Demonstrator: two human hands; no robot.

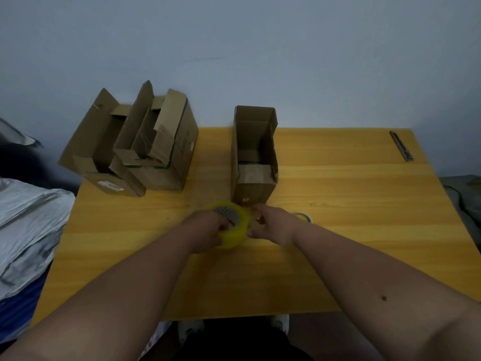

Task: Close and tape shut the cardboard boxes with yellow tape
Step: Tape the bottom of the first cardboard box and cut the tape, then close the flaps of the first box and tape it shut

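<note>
**All three boxes still open — tape only just in hand**

Nothing is sealed yet. On the yellow wooden counter [338,204] three brown cardboard boxes stand with their flaps up: the tall narrow box [253,155] at far centre, just beyond the hands, and a pair at the far left, the leftmost box [101,149] touching the wider box beside it [161,142]. No yellow strip shows on any of them.

The fat roll of translucent yellow tape [233,227] sits near the middle of the counter, in front of the narrow box. The left hand [205,233] has its grip clamped on the roll, fingers curled into the core. The right hand [270,225] rests against the roll's right side, its fingertips apparently working at the tape's loose end — whether it has actually pinched the end I cannot tell.

A second, smaller pale tape roll [303,216] lies just right of the right hand.

By my reading, everything remains: folding flaps down, then taping each box in turn.
</note>
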